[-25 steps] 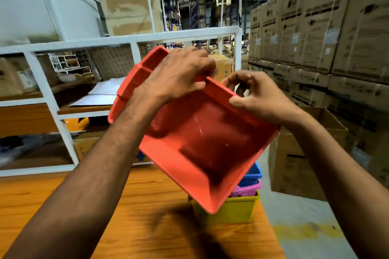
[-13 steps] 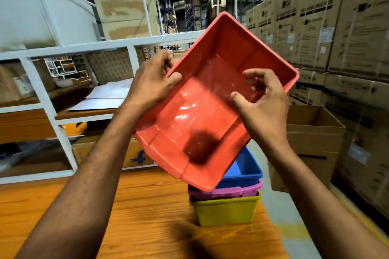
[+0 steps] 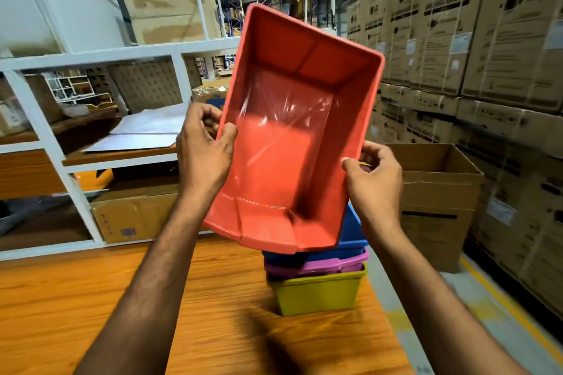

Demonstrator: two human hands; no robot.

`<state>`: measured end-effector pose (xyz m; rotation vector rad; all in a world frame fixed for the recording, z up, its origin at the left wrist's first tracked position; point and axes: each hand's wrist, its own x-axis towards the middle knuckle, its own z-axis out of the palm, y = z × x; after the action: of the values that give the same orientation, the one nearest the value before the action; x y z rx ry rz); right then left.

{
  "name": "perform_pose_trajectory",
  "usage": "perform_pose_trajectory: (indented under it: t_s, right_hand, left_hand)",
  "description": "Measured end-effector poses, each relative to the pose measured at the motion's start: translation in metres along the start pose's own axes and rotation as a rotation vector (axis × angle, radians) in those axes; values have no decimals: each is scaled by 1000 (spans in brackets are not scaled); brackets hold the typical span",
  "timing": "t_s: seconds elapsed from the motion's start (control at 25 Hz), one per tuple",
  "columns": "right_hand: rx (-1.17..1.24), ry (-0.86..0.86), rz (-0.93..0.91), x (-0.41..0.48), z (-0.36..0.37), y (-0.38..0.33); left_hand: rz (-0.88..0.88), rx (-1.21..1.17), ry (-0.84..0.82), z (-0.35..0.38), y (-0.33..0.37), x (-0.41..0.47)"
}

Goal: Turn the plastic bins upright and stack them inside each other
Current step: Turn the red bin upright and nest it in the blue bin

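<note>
I hold a red plastic bin (image 3: pixel 292 143) in the air, its open side facing me and tilted steeply. My left hand (image 3: pixel 205 149) grips its left rim and my right hand (image 3: pixel 376 178) grips its right rim. Below it on the wooden table (image 3: pixel 91 298) stands a nested stack: a blue bin (image 3: pixel 353 237) inside a pink bin (image 3: pixel 335 263) inside a yellow-green bin (image 3: pixel 316 292), all upright. The red bin's near end hangs just above the blue bin and hides most of its inside.
A white metal shelf frame (image 3: pixel 54 158) with cardboard and sheets stands behind the table. An open cardboard box (image 3: pixel 438 192) sits on the floor to the right. Stacked LG cartons (image 3: pixel 487 39) line the right wall. The table's right edge runs just past the stack.
The red bin has gone from bottom toward me to open side toward me, and both hands have shifted to its side rims. It now hangs lower, close over the stack.
</note>
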<state>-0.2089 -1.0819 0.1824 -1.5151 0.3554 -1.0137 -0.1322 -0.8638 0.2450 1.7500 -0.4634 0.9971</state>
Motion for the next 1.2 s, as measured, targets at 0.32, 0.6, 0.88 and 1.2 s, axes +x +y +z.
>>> perform_pose_trajectory:
  t_s: [0.32,0.6,0.88,1.2]
  right_hand:
    - [233,-391,-18,23,-26,-11]
    - [424,-698,406,79,-42,-11]
    - [317,-736,769,120,-14,7]
    - [27,-640,697,137,17,38]
  left_hand:
    - [-247,-327,-140,-3,-25,-5]
    - [-714,-584,-591,-15,-36,11]
    - [-1135,-550,-633,11,-90,28]
    - [-1163,-511,-525,50,-86,12]
